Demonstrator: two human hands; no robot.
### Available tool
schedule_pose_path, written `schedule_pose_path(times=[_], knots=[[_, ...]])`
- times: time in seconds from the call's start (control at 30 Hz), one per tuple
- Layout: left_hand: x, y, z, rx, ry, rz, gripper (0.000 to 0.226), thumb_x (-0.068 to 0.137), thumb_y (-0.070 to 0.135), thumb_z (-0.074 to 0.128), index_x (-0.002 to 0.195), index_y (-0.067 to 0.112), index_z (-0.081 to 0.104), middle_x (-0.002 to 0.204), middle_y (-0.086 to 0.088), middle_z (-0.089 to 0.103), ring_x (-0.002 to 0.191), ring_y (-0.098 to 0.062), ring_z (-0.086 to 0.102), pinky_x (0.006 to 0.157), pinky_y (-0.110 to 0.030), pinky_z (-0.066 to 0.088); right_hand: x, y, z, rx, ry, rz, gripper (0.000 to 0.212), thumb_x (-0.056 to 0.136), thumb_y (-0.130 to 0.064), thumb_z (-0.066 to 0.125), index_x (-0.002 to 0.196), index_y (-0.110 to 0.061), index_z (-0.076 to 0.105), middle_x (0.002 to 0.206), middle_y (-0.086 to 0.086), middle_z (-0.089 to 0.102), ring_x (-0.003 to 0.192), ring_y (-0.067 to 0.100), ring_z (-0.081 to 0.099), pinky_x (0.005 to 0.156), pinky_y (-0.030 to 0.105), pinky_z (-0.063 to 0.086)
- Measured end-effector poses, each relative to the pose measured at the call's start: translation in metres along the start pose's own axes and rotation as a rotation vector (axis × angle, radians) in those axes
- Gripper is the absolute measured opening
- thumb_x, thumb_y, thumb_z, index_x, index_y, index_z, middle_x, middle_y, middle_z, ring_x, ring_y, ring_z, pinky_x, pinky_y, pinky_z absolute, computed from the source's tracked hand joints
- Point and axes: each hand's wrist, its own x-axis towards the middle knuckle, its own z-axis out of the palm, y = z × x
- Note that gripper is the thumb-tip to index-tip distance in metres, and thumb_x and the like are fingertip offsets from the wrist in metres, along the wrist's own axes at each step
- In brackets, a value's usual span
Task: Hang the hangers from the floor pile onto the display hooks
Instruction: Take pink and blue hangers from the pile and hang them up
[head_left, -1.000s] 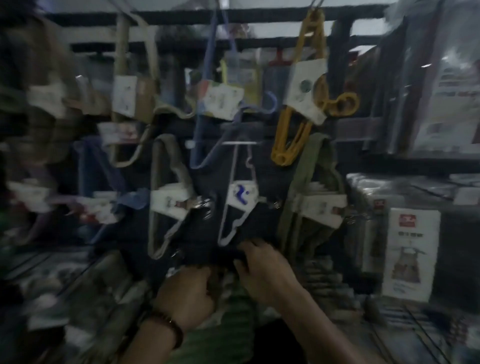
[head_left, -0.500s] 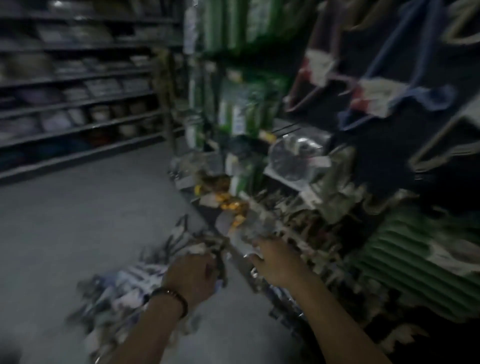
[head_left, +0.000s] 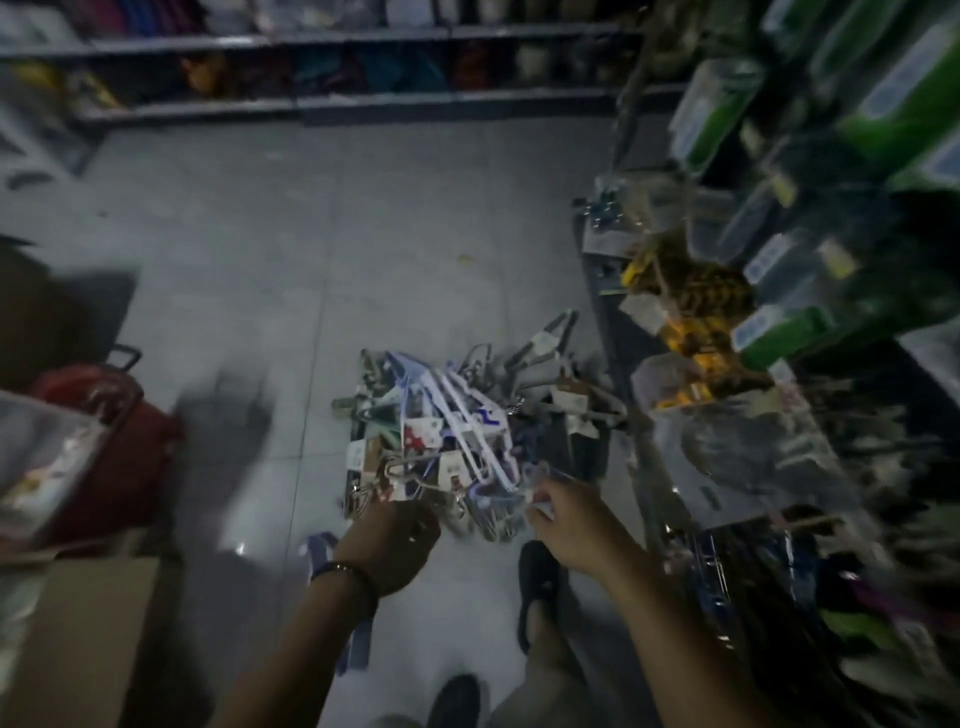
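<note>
Here's the hanger pile, heaped on the grey floor directly ahead of the person and hard against the foot of the goods rack on the right. It's a tangle of white, blue and grey frames with card tags. The white hangers on top lie slantwise, their long axis running from far-left to near-right, and the near ends come down by the right hand.

That hand is at the pile's near right corner, thumb and fingers pinching a pale hanger end. The left hand, wristband showing, hangs knuckles-up over the near left edge; its fingers curl down into the tangle, but whether they have hold of anything I cannot tell — too dark, too blurred. The two hands are apart, with the pile's near edge between them.

The right looks the better placed to lift along that slant. No display hooks are plainly in shot. Off to the left are a red container and a cardboard box.
</note>
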Motion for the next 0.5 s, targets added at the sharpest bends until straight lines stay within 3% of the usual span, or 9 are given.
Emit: schedule_pose_path(times=[0.1, 0.23, 0.37, 0.5], knots=[[0.055, 0.004, 0.016, -0.091, -0.034, -0.07, 0.019, 0.103, 0.031, 0.06, 0.118, 0.03, 0.072, 0.115, 0.01, 0.074, 0.1, -0.006, 0.068, 0.084, -0.022, 0.057, 0.067, 0.018, -0.003, 0.032, -0.063, 0.034, 0.016, 0.103, -0.03, 0.059, 0.112, -0.017, 0.06, 0.105, 0.007, 0.066, 0.091, 0.017, 0.065, 0.085, 0.037, 0.056], [0.15, -0.008, 0.055, -0.259, -0.066, -0.184, 0.02, 0.104, 0.032, 0.059, 0.123, 0.032, 0.067, 0.121, 0.011, 0.071, 0.104, -0.003, 0.066, 0.092, -0.027, 0.06, 0.18, 0.053, 0.017, 0.076, -0.103, 0.064, 0.013, 0.1, -0.022, 0.063, 0.111, -0.024, 0.057, 0.098, -0.003, 0.064, 0.084, 0.005, 0.062, 0.073, 0.025, 0.054], [0.252, -0.041, 0.114, -0.399, -0.132, -0.3, 0.024, 0.105, 0.034, 0.059, 0.129, 0.035, 0.06, 0.117, 0.013, 0.063, 0.108, -0.007, 0.064, 0.093, -0.026, 0.057, 0.302, 0.094, 0.076, 0.051, -0.198, 0.113, 0.032, 0.093, -0.022, 0.068, 0.121, -0.028, 0.054, 0.104, -0.005, 0.066, 0.093, 0.013, 0.067, 0.078, 0.033, 0.058], [0.357, -0.092, 0.193, -0.532, -0.131, -0.359, 0.024, 0.104, 0.029, 0.061, 0.127, 0.03, 0.058, 0.122, 0.005, 0.064, 0.104, -0.007, 0.063, 0.077, -0.017, 0.054, 0.414, 0.134, 0.155, 0.036, -0.186, 0.174, 0.063, 0.084, -0.039, 0.08, 0.136, -0.022, 0.05, 0.115, -0.002, 0.064, 0.104, 0.018, 0.066, 0.082, 0.034, 0.059]])
